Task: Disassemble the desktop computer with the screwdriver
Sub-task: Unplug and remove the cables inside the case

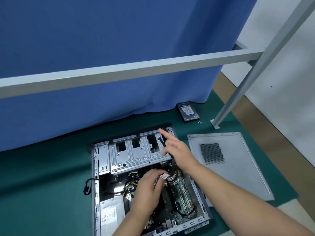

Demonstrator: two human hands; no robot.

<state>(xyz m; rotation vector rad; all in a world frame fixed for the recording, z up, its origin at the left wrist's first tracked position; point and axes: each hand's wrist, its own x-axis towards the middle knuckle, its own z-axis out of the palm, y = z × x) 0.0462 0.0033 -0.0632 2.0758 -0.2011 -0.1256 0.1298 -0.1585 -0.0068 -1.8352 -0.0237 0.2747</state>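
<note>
Two bare hands work inside the open grey metal desktop computer case (102, 167), which lies on its side on the dark green mat (42, 184) covering the bench.

Case contents, as seen:
- silver drive cage (133, 155) across the far end, its bays showing dark openings
- grey power supply box with a white label (110, 213) in the near left corner
- green motherboard with long white slots (182, 196) along the right side
- bundle of black and yellow cables (129, 183) in the middle
- loop of black cable (87, 186) hanging out over the left wall

Left hand (150, 188): fingers curled, pinching a small white connector (164, 176) at the end of a striped ribbon-like cable, above the motherboard.

Right hand (179, 150): over the far right corner of the case, index finger extended toward the case's top edge, remaining fingers curled around a black cable (163, 142) that runs down into the case.

No screwdriver identifiable in view.

Outside the case:
- grey metal side panel with a perforated vent square (238, 167), flat on the mat just right of the case
- black hard drive with a blue and white label (187, 112) lying on the mat near the blue curtain (119, 40), well apart from the case
- a few small silver screws (200, 122) just beside the drive
- grey metal frame leg (226, 108) bolted down right of the screws
</note>
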